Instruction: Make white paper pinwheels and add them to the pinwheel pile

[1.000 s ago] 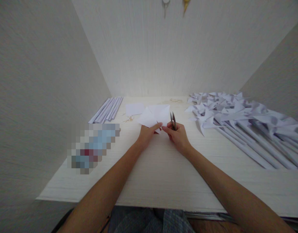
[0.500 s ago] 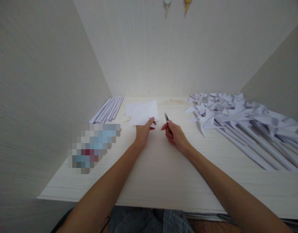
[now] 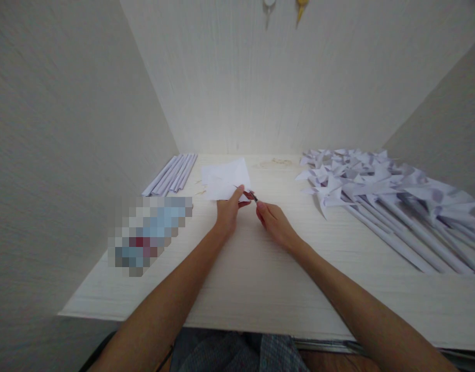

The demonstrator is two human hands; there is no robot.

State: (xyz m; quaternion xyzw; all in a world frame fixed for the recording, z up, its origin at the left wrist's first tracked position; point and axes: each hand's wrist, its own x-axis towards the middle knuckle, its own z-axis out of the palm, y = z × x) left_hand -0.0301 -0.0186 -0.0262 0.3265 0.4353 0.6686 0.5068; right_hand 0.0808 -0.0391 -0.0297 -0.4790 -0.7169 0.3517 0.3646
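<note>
My left hand (image 3: 227, 211) pinches the near corner of a folded white paper sheet (image 3: 225, 180) and holds it just above the white table (image 3: 260, 268). My right hand (image 3: 274, 223) is closed round small thread snips (image 3: 252, 195). Only their blade tips show past my fingers. The tips touch the paper's near corner beside my left thumb.
A heap of white paper pinwheels on rolled paper sticks (image 3: 380, 191) fills the right side. A row of rolled paper sticks (image 3: 171, 174) lies at the back left. A blurred-out object (image 3: 150, 235) sits on the left. Walls close in on three sides.
My left hand turned the paper and shifted it left. My right hand followed left with the snips, lowering their tips from upright to the paper's near corner.
</note>
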